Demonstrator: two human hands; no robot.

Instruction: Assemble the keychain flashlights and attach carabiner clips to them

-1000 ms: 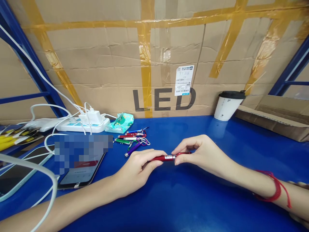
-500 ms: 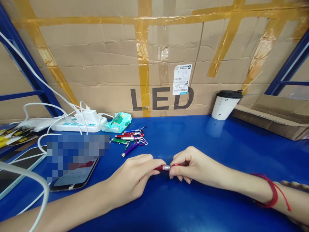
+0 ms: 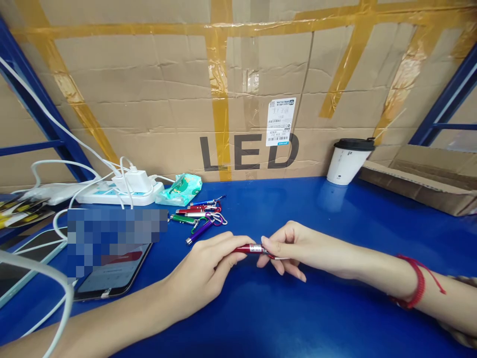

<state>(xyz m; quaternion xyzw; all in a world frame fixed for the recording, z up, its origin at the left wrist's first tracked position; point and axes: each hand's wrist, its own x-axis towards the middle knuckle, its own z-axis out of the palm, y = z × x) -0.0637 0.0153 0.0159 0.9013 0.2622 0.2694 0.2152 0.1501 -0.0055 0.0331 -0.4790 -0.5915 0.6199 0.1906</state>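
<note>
A slim red keychain flashlight [image 3: 244, 249] with a silver label band is held level above the blue table. My left hand [image 3: 208, 271] grips its left end between thumb and fingers, hiding that tip. My right hand [image 3: 294, 246] pinches the other end by its clip with thumb and forefinger, while the remaining fingers hang loosely curled. Part of the clip shows below the right thumb. Beyond my left hand lie several similar flashlights with clips, among them a purple one [image 3: 199, 231], a green one [image 3: 183, 219] and a blue one [image 3: 201, 203].
Left of my hands are a phone [image 3: 112, 273], a second phone [image 3: 26, 268], a white power strip [image 3: 112, 193] with cables and a teal packet [image 3: 182, 189]. A lidded paper cup [image 3: 346, 164] and an open cardboard box [image 3: 421, 189] stand back right. Taped cardboard [image 3: 167, 109] backs the table [image 3: 298, 323].
Both hands have risen slightly with the red flashlight, and more of its body and label shows. My right thumb has shifted up onto its end, and the right lower fingers have spread a little.
</note>
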